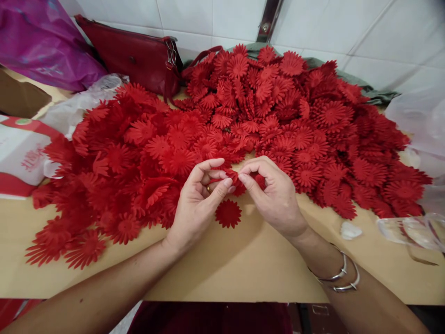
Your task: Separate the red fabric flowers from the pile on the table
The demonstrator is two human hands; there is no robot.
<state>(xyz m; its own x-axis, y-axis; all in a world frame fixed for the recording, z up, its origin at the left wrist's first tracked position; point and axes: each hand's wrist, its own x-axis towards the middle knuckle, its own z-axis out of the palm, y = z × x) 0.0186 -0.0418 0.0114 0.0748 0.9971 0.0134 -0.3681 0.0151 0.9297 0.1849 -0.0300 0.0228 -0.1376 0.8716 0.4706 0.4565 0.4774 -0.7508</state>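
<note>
I am seeing the left hand point(198, 199) and right hand point(274, 195) both pinching one red fabric flower point(237, 182) between curled fingertips, above the table point(243, 269), beside the flower pile point(264, 116).

The left hand point(199, 200) and right hand point(274, 195) met over the wooden table point(243, 264), fingertips pinching one small red flower piece point(235, 180) between them. Just below lay a single red flower point(228, 213), flat on the bare wood. Behind them spread two heaps of red flowers point(278, 116) — one left, one right — touching in the middle. A red handbag point(135, 55) leaned against the tiled wall point(347, 28), beside a purple bag point(41, 41). Silver bangles point(342, 276) circled the right wrist.
</note>
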